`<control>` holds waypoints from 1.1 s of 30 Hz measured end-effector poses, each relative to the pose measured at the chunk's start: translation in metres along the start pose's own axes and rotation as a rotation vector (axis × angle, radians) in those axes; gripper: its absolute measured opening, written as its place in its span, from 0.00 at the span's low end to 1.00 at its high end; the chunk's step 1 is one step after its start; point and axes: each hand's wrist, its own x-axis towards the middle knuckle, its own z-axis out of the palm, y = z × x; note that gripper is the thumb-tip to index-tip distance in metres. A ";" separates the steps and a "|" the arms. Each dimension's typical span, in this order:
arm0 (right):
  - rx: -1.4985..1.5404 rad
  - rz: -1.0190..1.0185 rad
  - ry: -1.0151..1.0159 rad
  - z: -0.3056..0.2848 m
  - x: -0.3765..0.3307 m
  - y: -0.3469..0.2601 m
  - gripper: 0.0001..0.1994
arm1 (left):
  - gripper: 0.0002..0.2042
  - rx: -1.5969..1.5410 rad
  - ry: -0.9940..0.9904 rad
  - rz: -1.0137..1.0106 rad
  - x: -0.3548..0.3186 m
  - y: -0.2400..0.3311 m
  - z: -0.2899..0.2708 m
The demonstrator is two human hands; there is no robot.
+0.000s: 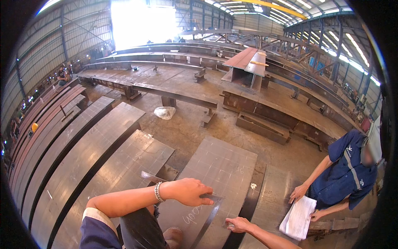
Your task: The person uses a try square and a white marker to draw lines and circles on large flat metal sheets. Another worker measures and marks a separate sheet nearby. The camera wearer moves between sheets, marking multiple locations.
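Note:
My left hand (188,191) reaches across a grey steel beam top (224,159) marked with chalk lines and writing. Its fingers are bent over a metal square (211,218), near the corner. One leg of the square runs toward me along the beam; the other passes under my hand and sticks out beyond the beam's left edge. To the right of the square, my right hand (239,224) is closed low over the same beam, close to its right edge. Something small may be between its fingers, but I cannot make it out. My boot (173,237) is beside the square.
More steel beams (118,124) lie side by side on the left, with dark gaps between them. At right, a co-worker (346,170) in a navy shirt holds white paper sheets (299,218). A crumpled plastic bag (165,112) lies on the floor ahead.

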 end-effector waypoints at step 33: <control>-0.040 0.025 0.002 0.004 -0.010 -0.005 0.19 | 0.24 0.013 -0.007 -0.054 -0.006 0.013 -0.003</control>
